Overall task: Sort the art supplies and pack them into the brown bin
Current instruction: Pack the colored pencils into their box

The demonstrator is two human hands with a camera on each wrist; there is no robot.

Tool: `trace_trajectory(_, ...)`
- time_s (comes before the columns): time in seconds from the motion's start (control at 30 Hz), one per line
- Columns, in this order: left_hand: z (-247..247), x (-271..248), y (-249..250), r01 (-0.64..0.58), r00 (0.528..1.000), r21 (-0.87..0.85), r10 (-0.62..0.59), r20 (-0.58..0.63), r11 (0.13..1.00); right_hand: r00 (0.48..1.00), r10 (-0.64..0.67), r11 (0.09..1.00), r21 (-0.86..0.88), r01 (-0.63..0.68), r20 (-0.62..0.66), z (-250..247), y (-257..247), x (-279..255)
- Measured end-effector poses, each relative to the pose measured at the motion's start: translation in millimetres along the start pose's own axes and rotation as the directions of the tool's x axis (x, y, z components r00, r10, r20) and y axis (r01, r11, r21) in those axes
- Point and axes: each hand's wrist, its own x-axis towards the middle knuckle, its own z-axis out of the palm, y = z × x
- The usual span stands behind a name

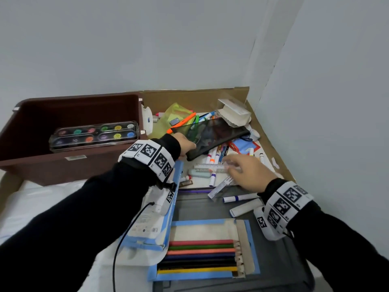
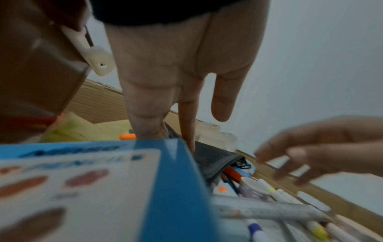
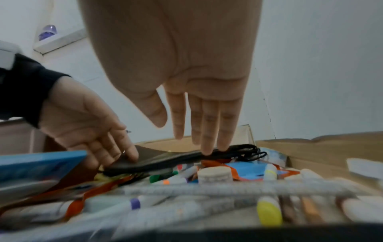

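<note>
The brown bin (image 1: 63,169) stands at the left with a paint palette (image 1: 94,133) inside it. A black see-through pencil pouch (image 1: 219,133) (image 3: 157,160) lies on a pile of markers (image 1: 212,178) in a cardboard tray. My left hand (image 1: 187,145) (image 3: 89,127) touches the pouch's near end with nearly straight fingers (image 2: 189,131), and the thumb stays free. My right hand (image 1: 242,169) (image 3: 192,122) hovers open above a clear triangular ruler (image 1: 208,167) (image 3: 228,188), holding nothing.
An open box of coloured pencils (image 1: 202,256) lies near me on a grey case (image 1: 273,260). A blue and white box (image 1: 164,207) (image 2: 165,180) sits under my left wrist. A yellow-green bag (image 1: 174,114) and a white plastic case (image 1: 233,114) lie at the tray's back, walls close behind.
</note>
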Motion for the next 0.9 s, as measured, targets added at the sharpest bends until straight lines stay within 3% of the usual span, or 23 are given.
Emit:
trace_trajectory(0.1,13,-5,1,-0.03,0.995,0.067,0.023,0.102,0.997,0.973,-0.026,0.999,0.028,0.034,-0.229,-10,-3,13)
trace_trajectory(0.17,23,-11,3,-0.079,0.981,0.152,0.049,0.188,0.985,0.966,-0.024,0.999,0.02,0.03,-0.258,-17,-6,26)
trace_trajectory(0.23,31,-15,5,-0.154,0.963,0.247,0.089,0.255,0.957,0.975,-0.044,0.999,-0.025,0.039,-0.218,-22,-11,41)
trace_trajectory(0.33,40,-22,10,-0.252,0.916,0.256,0.145,0.374,0.933,0.987,-0.122,0.99,-0.077,0.114,-0.103,-24,-21,65)
trace_trajectory(0.4,43,-23,12,-0.284,0.876,0.197,0.171,0.451,0.938,0.99,-0.143,0.986,-0.089,0.144,0.01,-21,-29,81)
trace_trajectory(0.47,40,-22,12,-0.224,0.861,0.053,0.172,0.479,0.973,0.982,-0.136,0.976,-0.153,0.155,0.129,-18,-33,96)
trace_trajectory(0.53,30,-22,13,-0.156,0.896,-0.044,0.16,0.414,0.987,0.972,-0.109,0.953,-0.255,0.161,0.207,-16,-34,105)
trace_trajectory(0.6,18,-16,12,-0.19,0.952,-0.032,0.192,0.239,0.981,0.974,-0.069,0.933,-0.331,0.14,0.217,-14,-32,109)
trace_trajectory(0.7,0,-6,6,-0.273,0.958,0.242,0.285,-0.015,0.931,0.988,-0.077,0.932,-0.343,0.12,0.136,-14,-25,109)
trace_trajectory(0.8,-7,10,1,-0.155,0.983,0.646,0.182,0.025,0.748,0.996,-0.067,0.954,-0.29,0.08,0.056,-17,-17,108)
trace_trajectory(0.87,-6,19,-2,-0.107,0.994,0.789,0.062,0.087,0.605,0.998,-0.017,0.952,-0.303,0.036,0.066,-20,-12,108)
trace_trajectory(0.9,-6,24,-5,-0.092,0.995,0.803,0.026,0.094,0.589,0.996,0.021,0.949,-0.314,0.006,0.083,-21,-9,109)
